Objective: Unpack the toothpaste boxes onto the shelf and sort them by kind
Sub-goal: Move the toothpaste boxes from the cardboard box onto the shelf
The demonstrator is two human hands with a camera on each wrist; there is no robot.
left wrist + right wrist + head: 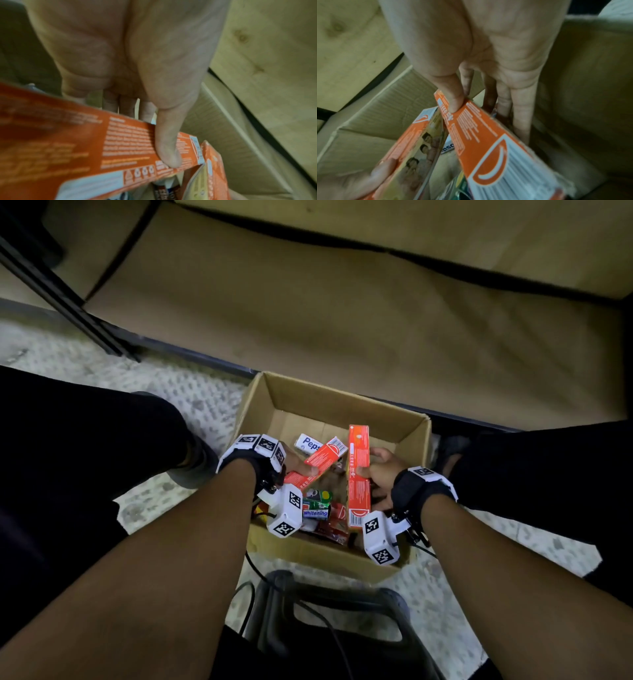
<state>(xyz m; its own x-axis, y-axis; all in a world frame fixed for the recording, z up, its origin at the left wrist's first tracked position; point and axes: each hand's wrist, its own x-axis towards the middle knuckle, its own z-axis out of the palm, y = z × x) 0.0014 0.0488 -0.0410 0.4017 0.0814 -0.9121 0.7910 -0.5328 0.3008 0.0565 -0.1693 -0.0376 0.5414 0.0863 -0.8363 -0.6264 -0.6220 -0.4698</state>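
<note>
- Orange-red card marks both held toothpaste boxes, one per hand, each pinched between thumb and fingers above the open carton (pixel 267 402).
- The left hand (pixel 294 462) grips the slanted orange box (pixel 320 462) near its middle, thumb on top; its long axis runs from lower left to upper right, away from the body.
- The right hand (pixel 380 474) grips the upright orange box (pixel 358 474) at mid-length; its long axis points straight ahead toward the shelf board (pixel 342 320).
- The two held boxes lie just beside each other, their far ends near, apparently not touching.
- The shelf lies ahead of and beyond the carton, roughly equally near to both hands; judged next, both boxes travel forward together, being the same kind.
- Count: two orange boxes held; inside the carton, one white-and-blue box (pixel 308 444), one green box (pixel 317 498), one "Whitening" box (pixel 315 513) and at least one red box (pixel 334 523). Others may be hidden.
</note>
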